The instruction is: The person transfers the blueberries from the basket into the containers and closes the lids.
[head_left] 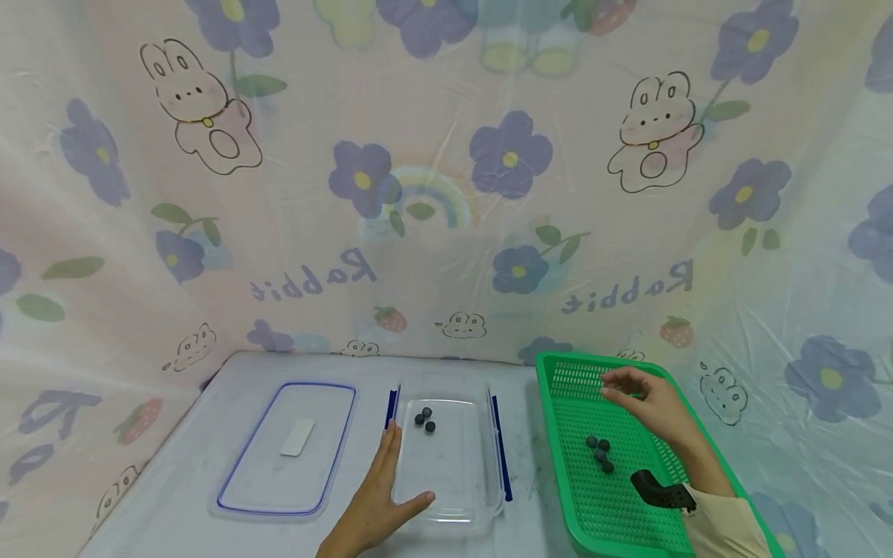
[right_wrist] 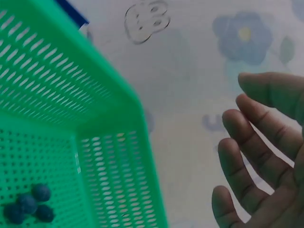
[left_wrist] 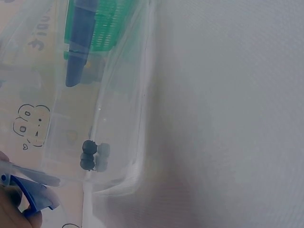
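A clear plastic container (head_left: pixel 449 457) with blue side latches stands in the middle of the table, and three blueberries (head_left: pixel 425 419) lie near its far left corner. My left hand (head_left: pixel 380 488) rests along its left side, fingers straight, thumb reaching over the front left corner. In the left wrist view its fingertips touch a blue latch flap (left_wrist: pixel 35 194). My right hand (head_left: pixel 645 403) hangs above the far right part of a green basket (head_left: pixel 558 465). Its fingers are loosely bent, with nothing between them. Several blueberries (right_wrist: pixel 28 204) sit together on the basket's floor.
To the left a clear lid (head_left: pixel 261 480) with a blue seal lies flat, a small white rectangular piece (head_left: pixel 298 438) on it. A patterned curtain (head_left: pixel 432 294) hangs behind and beside the table. A black strap piece (head_left: pixel 659 492) sits at the right wrist.
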Demonstrator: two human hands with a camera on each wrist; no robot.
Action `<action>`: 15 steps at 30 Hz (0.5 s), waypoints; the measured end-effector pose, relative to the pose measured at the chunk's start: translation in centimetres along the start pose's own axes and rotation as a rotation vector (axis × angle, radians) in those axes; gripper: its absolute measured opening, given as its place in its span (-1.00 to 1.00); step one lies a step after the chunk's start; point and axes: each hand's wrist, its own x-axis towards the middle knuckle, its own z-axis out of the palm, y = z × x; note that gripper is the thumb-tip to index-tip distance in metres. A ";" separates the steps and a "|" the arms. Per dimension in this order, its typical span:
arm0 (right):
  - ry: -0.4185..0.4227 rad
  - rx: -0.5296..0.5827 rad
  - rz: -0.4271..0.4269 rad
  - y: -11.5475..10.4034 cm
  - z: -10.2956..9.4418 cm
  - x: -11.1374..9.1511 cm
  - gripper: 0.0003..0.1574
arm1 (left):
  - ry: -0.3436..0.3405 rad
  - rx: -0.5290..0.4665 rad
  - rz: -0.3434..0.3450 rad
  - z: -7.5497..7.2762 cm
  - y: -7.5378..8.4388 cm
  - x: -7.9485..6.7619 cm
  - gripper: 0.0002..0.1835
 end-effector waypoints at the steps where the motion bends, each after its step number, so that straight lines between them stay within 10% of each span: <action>1: -0.013 0.014 0.012 0.4 0.0 0.0 -0.68 | 0.000 -0.003 0.000 0.0 0.0 0.0 0.20; 15: -0.204 0.197 0.148 5.5 0.7 0.2 -0.58 | 0.010 -0.025 0.005 0.1 0.1 0.0 0.20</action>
